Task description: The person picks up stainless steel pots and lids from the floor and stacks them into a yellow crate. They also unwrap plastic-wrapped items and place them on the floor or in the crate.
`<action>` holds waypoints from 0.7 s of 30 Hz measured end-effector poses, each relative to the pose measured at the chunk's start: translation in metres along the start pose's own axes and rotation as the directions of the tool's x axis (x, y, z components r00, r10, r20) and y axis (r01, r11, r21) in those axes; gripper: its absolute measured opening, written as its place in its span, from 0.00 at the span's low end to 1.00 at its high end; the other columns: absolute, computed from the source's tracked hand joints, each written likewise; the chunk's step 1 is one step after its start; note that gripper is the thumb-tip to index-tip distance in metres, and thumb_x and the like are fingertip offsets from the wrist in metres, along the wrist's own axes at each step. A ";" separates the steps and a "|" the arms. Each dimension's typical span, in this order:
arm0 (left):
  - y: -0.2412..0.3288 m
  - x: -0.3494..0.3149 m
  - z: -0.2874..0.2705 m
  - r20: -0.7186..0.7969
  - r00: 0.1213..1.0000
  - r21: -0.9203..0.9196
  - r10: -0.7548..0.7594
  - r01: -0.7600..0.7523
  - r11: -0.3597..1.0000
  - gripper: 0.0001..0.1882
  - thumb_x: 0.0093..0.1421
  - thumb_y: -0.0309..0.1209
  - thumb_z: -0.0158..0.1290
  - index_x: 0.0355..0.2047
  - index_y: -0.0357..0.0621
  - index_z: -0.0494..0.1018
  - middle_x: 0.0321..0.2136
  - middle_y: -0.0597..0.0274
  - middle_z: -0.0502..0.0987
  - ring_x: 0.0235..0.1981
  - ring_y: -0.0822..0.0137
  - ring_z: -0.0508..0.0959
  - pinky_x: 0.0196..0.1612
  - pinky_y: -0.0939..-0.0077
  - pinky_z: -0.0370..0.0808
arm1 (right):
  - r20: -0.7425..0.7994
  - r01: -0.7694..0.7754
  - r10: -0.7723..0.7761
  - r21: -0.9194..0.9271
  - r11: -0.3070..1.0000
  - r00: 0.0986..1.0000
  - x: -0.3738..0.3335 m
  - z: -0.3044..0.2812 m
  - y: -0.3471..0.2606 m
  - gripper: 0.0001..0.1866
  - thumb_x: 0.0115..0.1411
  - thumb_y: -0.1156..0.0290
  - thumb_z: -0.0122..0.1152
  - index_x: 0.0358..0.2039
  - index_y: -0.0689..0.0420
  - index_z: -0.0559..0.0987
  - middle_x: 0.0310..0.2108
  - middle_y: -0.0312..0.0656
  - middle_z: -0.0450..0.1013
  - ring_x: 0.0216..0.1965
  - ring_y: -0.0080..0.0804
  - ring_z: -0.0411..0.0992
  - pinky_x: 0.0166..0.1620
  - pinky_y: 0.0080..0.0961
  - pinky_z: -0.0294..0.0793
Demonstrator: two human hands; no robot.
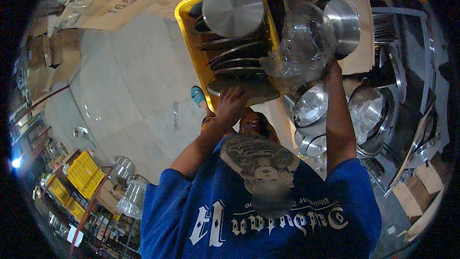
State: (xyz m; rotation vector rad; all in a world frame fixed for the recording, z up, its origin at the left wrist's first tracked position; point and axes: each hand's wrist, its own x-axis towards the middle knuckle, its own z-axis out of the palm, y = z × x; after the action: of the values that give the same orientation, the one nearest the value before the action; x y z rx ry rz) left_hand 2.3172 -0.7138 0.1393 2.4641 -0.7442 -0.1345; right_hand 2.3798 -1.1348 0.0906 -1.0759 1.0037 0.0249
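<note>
Left grip (231, 103) touches the front disc (261, 91) in a yellow crate (192, 57), its clasp, like that of the right grip (334, 69), unclear; light edge-handling should limit scuffs.

"How is the yellow crate (189, 38) made?"
"In smooth plastic, it seems; toward its far edge, a round piece (233, 9) of brushed, glossy metal is carried."
"And near the right edge of the cardboard (366, 43)?"
"A pot (347, 26) in polished metal is seen against matt brown paper, with thin, crinkled, glossy plastic wrap (304, 43) beside it."
</note>
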 end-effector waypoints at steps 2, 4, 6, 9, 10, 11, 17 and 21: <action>-0.004 0.006 0.004 0.111 0.988 0.017 -0.109 0.108 0.994 0.20 0.48 0.35 0.56 0.44 0.52 0.74 0.45 0.57 0.72 0.47 0.52 0.72 0.50 0.54 0.67 | -0.082 0.012 -0.017 -0.057 0.998 0.996 -0.004 0.001 0.002 0.22 0.58 0.57 0.57 0.45 0.60 0.75 0.41 0.44 0.73 0.39 0.39 0.71 0.42 0.36 0.72; -0.006 0.010 0.008 0.167 0.977 0.030 -0.134 0.131 0.991 0.21 0.49 0.35 0.55 0.45 0.52 0.73 0.47 0.57 0.71 0.47 0.53 0.71 0.51 0.54 0.66 | -0.235 0.067 -0.102 -0.149 0.987 0.967 -0.017 0.001 0.008 0.21 0.59 0.58 0.56 0.46 0.61 0.74 0.43 0.46 0.72 0.42 0.41 0.71 0.46 0.38 0.70; -0.005 0.009 0.012 0.108 0.988 0.006 -0.111 0.111 0.994 0.21 0.49 0.31 0.52 0.47 0.52 0.70 0.45 0.61 0.70 0.46 0.56 0.71 0.48 0.53 0.66 | -0.158 0.340 -0.485 -0.533 0.775 0.860 -0.045 0.000 0.028 0.19 0.60 0.60 0.55 0.46 0.61 0.74 0.46 0.48 0.71 0.44 0.40 0.70 0.48 0.37 0.69; 0.006 -0.004 0.018 0.156 0.988 0.053 0.006 -0.015 0.998 0.23 0.50 0.31 0.51 0.49 0.52 0.69 0.46 0.60 0.70 0.47 0.56 0.70 0.49 0.53 0.65 | -0.048 0.549 -0.740 -0.639 0.539 0.671 -0.096 0.003 0.070 0.16 0.62 0.65 0.53 0.47 0.61 0.72 0.46 0.52 0.70 0.45 0.41 0.69 0.50 0.36 0.67; 0.009 -0.008 0.019 0.097 0.995 0.060 -0.027 0.021 0.998 0.23 0.50 0.31 0.51 0.49 0.52 0.68 0.46 0.60 0.69 0.47 0.56 0.70 0.49 0.53 0.65 | 0.097 0.530 -0.749 -0.766 0.364 0.656 -0.109 0.007 0.087 0.17 0.62 0.65 0.53 0.47 0.61 0.71 0.46 0.52 0.70 0.46 0.41 0.69 0.50 0.35 0.67; 0.011 -0.011 0.020 0.122 0.991 0.061 -0.048 0.041 0.997 0.23 0.50 0.31 0.51 0.49 0.51 0.68 0.46 0.60 0.69 0.47 0.56 0.69 0.49 0.53 0.65 | 0.146 0.487 -0.630 -0.770 0.411 0.762 -0.124 0.007 0.102 0.16 0.63 0.66 0.52 0.47 0.62 0.70 0.44 0.52 0.70 0.45 0.41 0.68 0.50 0.34 0.67; 0.019 -0.020 0.003 0.083 0.989 -0.064 -0.123 0.129 0.990 0.24 0.51 0.35 0.52 0.51 0.51 0.67 0.48 0.57 0.68 0.50 0.52 0.68 0.52 0.50 0.62 | 0.357 0.471 -0.398 -0.850 0.237 0.845 -0.135 0.007 0.186 0.18 0.61 0.63 0.52 0.48 0.61 0.70 0.39 0.42 0.70 0.38 0.34 0.70 0.43 0.30 0.69; 0.003 -0.036 -0.005 0.037 0.956 -0.101 -0.292 0.295 0.950 0.28 0.52 0.41 0.55 0.53 0.50 0.66 0.51 0.52 0.66 0.54 0.49 0.64 0.53 0.46 0.61 | 0.019 0.030 -0.024 -0.756 0.654 1.000 -0.093 -0.007 0.207 0.18 0.61 0.62 0.51 0.48 0.57 0.71 0.39 0.42 0.71 0.37 0.31 0.71 0.37 0.30 0.72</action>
State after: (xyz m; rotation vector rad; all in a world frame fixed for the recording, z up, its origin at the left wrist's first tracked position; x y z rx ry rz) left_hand 2.2867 -0.6939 0.1430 2.4602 -0.3633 -0.3040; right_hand 2.2251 -0.9927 0.0056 -1.8639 0.9836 0.4691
